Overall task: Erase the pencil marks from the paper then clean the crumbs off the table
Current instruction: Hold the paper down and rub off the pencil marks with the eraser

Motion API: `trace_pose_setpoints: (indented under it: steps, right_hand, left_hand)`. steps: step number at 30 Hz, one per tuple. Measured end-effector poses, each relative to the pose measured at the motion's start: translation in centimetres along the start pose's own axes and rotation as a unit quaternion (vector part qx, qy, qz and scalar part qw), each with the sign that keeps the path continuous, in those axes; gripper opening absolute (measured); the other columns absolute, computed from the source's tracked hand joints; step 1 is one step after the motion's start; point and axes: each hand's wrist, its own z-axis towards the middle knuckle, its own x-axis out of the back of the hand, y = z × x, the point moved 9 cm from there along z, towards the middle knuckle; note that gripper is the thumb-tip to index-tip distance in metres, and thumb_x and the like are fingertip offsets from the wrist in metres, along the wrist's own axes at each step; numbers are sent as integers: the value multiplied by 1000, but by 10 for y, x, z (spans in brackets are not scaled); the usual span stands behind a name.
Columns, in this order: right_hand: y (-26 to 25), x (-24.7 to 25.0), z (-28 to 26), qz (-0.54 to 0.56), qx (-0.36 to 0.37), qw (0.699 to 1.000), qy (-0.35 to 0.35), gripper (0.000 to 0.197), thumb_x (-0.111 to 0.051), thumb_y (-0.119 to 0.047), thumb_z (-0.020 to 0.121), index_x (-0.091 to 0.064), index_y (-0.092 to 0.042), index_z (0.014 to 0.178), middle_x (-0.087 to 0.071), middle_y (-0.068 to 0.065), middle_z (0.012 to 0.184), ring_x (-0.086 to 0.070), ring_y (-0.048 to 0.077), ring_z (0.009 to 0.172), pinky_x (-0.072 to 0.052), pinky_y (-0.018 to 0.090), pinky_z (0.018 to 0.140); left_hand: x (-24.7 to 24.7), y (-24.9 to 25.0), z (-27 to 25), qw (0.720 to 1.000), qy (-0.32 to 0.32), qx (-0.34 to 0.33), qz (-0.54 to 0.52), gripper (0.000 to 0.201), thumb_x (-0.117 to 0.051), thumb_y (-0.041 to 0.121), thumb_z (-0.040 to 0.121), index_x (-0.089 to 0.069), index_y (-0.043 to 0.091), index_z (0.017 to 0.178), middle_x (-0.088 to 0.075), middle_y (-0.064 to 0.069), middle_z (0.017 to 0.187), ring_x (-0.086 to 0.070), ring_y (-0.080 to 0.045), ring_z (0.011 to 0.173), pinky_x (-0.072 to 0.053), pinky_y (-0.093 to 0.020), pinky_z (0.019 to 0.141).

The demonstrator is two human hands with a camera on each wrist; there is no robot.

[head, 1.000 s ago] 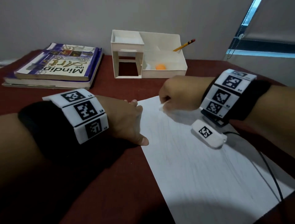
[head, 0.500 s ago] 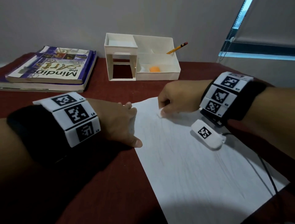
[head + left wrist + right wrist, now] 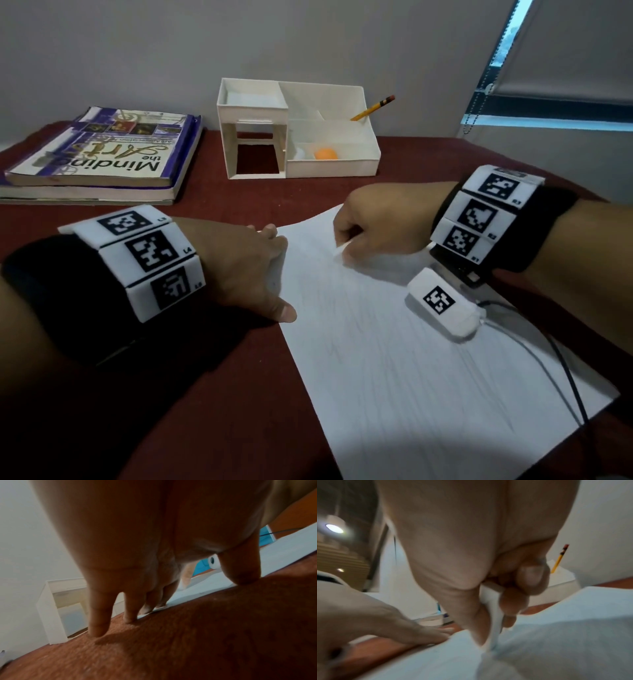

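Observation:
A white sheet of paper [image 3: 394, 359] with faint pencil strokes lies on the dark red table [image 3: 205, 394]. My right hand [image 3: 376, 222] pinches a small white eraser [image 3: 493, 626], whose tip touches the paper [image 3: 556, 635] near its far edge. The eraser [image 3: 344, 247] barely shows under the fist in the head view. My left hand [image 3: 246, 267] lies flat with straight fingers [image 3: 99, 615] on the sheet's left edge [image 3: 197, 588], its thumb on the table.
A white desk organiser [image 3: 294, 133] stands at the back, holding a yellow pencil [image 3: 373, 108] and an orange ball [image 3: 325, 154]. Two stacked books [image 3: 99, 154] lie at the back left. A cable [image 3: 565, 377] trails from my right wrist across the paper.
My right hand has shifted a little back and forth with the eraser near the paper's far edge. The left hand keeps pressing the same edge.

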Motion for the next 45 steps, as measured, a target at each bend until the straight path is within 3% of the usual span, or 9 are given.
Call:
trace_pose_setpoints:
  steps: [5, 7, 11, 16, 20, 24, 28, 35, 45]
  right_hand:
    - [32, 17, 3, -6, -59, 997, 57, 17, -65, -39, 91, -67, -23, 85, -62, -11, 79, -60, 13, 78, -43, 26, 60]
    - [49, 27, 2, 15, -85, 993, 85, 17, -64, -37, 92, -67, -21, 87, -61, -10, 77, -59, 13, 73, -40, 25, 57]
    - [69, 34, -10, 61, -112, 989, 69, 16, -66, -37, 92, -69, -22, 90, -71, -4, 75, -62, 10, 65, -44, 25, 58]
    - [66, 18, -5, 45, -100, 992, 59, 17, -69, -38, 89, -72, -22, 91, -69, -9, 87, -64, 11, 83, -53, 30, 73]
    - [50, 9, -2, 32, -73, 995, 63, 16, -69, -36, 87, -72, -21, 81, -68, -9, 78, -65, 11, 77, -54, 31, 66]
    - [25, -3, -8, 52, -11, 999, -3, 17, -70, -40, 87, -74, -24, 86, -70, -10, 78, -64, 6, 73, -53, 27, 64]
    - [57, 10, 5, -17, -72, 996, 44, 17, -68, -35, 89, -71, -19, 86, -68, -4, 83, -63, 16, 79, -51, 32, 68]
    - [36, 2, 9, 7, -22, 1000, 18, 19, -68, -36, 90, -72, -19, 83, -67, -8, 78, -59, 9, 70, -45, 22, 58]
    - [44, 10, 14, -32, -47, 998, 32, 20, -67, -33, 91, -71, -17, 80, -64, -7, 73, -59, 13, 70, -44, 23, 57]
  left_hand:
    - [4, 0, -2, 1000, 6, -13, -9, 110, -54, 81, 71, -12, 24, 155, 1, 6, 164, -14, -18, 150, -23, -40, 119]
    - [9, 0, -6, 1000, 5, -18, -19, 105, -61, 78, 70, -20, 26, 153, -18, 5, 163, -30, -17, 144, -30, -36, 115]
    - [28, 1, -13, 999, 6, -16, -45, 77, -77, 61, 68, -50, 30, 134, -58, 11, 127, -57, -7, 109, -47, -25, 92]
    - [63, 40, -3, 992, 122, -38, -16, 86, -61, 71, 76, -38, 27, 147, -50, 5, 143, -50, -17, 125, -42, -31, 102]
    - [41, 74, 6, 995, 64, -77, -12, 54, -61, 62, 82, -53, 33, 126, -60, 7, 122, -59, -17, 104, -49, -37, 93]
    - [34, 69, 7, 996, 55, -73, -21, 66, -61, 62, 83, -40, 29, 136, -58, 4, 120, -59, -18, 102, -50, -36, 90]
    - [32, 66, 10, 996, 57, -65, -26, 63, -64, 64, 79, -45, 24, 124, -61, 5, 105, -60, -17, 92, -51, -35, 84]
    - [26, 65, 10, 997, 21, -77, 10, 82, -59, 70, 79, -35, 23, 141, -46, -1, 143, -56, -21, 118, -46, -40, 100]
    - [25, 65, 12, 996, 28, -79, 6, 90, -59, 73, 77, -30, 20, 144, -49, -1, 142, -56, -22, 117, -45, -39, 98]
